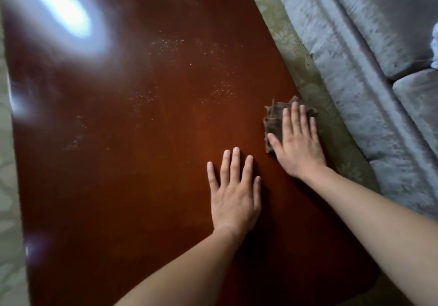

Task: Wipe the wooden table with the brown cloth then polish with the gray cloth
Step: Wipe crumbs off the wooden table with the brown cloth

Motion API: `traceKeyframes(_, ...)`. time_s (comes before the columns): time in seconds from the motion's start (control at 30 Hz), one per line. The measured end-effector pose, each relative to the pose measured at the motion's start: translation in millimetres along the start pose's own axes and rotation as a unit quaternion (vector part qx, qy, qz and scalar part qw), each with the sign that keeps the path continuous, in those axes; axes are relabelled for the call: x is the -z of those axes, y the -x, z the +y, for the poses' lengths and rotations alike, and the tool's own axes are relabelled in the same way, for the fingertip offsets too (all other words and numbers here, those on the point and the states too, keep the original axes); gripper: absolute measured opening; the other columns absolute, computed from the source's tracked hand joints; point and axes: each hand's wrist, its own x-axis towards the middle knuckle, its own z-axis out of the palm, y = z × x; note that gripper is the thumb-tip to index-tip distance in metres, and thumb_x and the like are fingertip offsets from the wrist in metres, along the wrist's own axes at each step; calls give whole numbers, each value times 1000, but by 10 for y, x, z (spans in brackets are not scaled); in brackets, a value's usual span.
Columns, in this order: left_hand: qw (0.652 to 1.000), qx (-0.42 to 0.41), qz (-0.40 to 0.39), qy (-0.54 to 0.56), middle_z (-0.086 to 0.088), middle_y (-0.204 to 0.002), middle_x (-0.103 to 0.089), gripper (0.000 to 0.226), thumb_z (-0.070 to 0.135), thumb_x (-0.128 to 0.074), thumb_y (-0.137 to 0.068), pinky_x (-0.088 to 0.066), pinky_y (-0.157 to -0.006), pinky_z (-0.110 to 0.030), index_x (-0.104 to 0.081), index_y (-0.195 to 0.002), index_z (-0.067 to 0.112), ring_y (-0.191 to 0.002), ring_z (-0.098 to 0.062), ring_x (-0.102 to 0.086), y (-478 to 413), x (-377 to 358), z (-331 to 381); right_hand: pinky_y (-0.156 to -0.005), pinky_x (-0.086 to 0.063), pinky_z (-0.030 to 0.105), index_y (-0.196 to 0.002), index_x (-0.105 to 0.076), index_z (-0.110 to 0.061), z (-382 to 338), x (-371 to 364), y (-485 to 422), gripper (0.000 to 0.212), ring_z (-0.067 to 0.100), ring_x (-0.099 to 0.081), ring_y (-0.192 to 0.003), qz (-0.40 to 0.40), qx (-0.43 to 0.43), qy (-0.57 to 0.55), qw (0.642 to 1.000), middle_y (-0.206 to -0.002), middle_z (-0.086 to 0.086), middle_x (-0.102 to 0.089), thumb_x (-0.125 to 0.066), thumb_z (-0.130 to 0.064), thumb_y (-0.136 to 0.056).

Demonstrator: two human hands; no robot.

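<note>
The wooden table (147, 163) is dark reddish brown and glossy, with pale dust specks scattered across its middle and far part. A folded brown cloth (275, 125) lies at the table's right edge. My right hand (298, 142) presses flat on top of it, fingers spread, covering most of it. To the left and nearer me, my left hand (234, 194) rests palm down on the bare wood, fingers apart, holding nothing. No gray cloth is in view.
A gray-blue upholstered sofa (369, 56) runs along the right, close to the table edge. A patterned greenish carpet (305, 73) fills the narrow strip between them and shows again at the left. Bright glare (64, 13) reflects at the table's far left.
</note>
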Motion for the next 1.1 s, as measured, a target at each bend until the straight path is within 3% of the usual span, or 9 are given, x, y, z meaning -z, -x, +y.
traceKeyframes(0.17, 974, 0, 59, 218, 0, -155, -49, 43, 27, -43, -103, -24, -125, -44, -59, -142, 17, -151, -16, -32, 63, 204, -400, -130, 3, 53, -165, -1, -4, -410, 30, 128, 97, 30, 9, -161, -2, -51, -22, 998, -174, 15, 5, 2, -67, -92)
traceKeyframes(0.3, 971, 85, 146, 166, -6, -143, -59, 41, 26, -47, -97, -36, -116, -47, -66, -131, 13, -139, -26, -48, 190, 521, -1584, -130, 7, 52, -164, 10, -7, -1187, 35, 274, 91, 28, 17, -160, -28, -2, -3, 1000, -173, 13, 15, 6, -66, -94)
traceKeyframes(0.43, 965, 216, 134, 64, -11, -158, -42, 51, 35, -39, -102, -25, -123, -47, -55, -144, 12, -149, -30, -33, 300, 901, -2934, -130, 2, 54, -161, 14, -9, -2279, -72, 523, 83, 30, 16, -160, -20, 82, 6, 996, -171, 13, 17, 1, -64, -101)
traceKeyframes(0.6, 948, 260, 100, 155, 4, -172, -8, 74, 59, 0, -104, 7, -128, -37, -22, -163, 19, -158, -7, 4, 278, 1208, -3653, -129, -7, 59, -164, -8, -4, -3762, -312, 1022, 84, 34, 4, -161, -16, 198, -26, 980, -173, 18, 1, -16, -61, -103)
traceKeyframes(0.67, 906, 316, 116, 257, 3, -172, -13, 75, 63, -3, -104, 5, -127, -34, -22, -163, 21, -158, -9, -4, 221, 1298, -3787, -129, -3, 58, -164, -10, -4, -4240, -340, 1141, 83, 32, 5, -162, -21, 229, -22, 973, -174, 17, 0, -19, -59, -103)
traceKeyframes(0.73, 824, 384, 110, 401, -1, -164, -36, 81, 70, -8, -101, -14, -128, -38, -37, -159, 22, -154, -17, -28, 130, 1366, -3947, -129, 5, 55, -165, -6, -6, -4610, -322, 1164, 83, 30, 11, -161, -31, 263, -8, 964, -174, 15, 7, -17, -59, -103)
traceKeyframes(0.87, 656, 437, 47, 613, 1, -108, -78, 72, 74, -15, -100, -50, -105, -37, -68, -118, 29, -107, -16, -71, 26, 1500, -4307, -129, 6, 53, -164, -4, -8, -5062, -300, 1011, 81, 27, 10, -162, -34, 309, 3, 951, -174, 13, 4, -20, -59, -103)
traceKeyframes(0.97, 640, 435, 26, 633, 0, -105, -78, 72, 75, -18, -99, -54, -97, -36, -66, -117, 24, -102, -15, -73, 15, 1521, -4520, -131, -5, 52, -166, -13, -9, -5117, -263, 781, 80, 24, 0, -162, -33, 351, 7, 936, -175, 10, -6, -23, -58, -103)
traceKeyframes(1.1, 695, 432, 7, 575, -6, -124, -72, 81, 81, -20, -95, -46, -110, -41, -72, -110, 21, -119, -25, -66, -70, 1464, -4466, -129, 4, 46, -167, -11, -14, -4921, -108, 351, 77, 20, 3, -162, -34, 320, 17, 947, -175, 4, -2, -19, -57, -103)
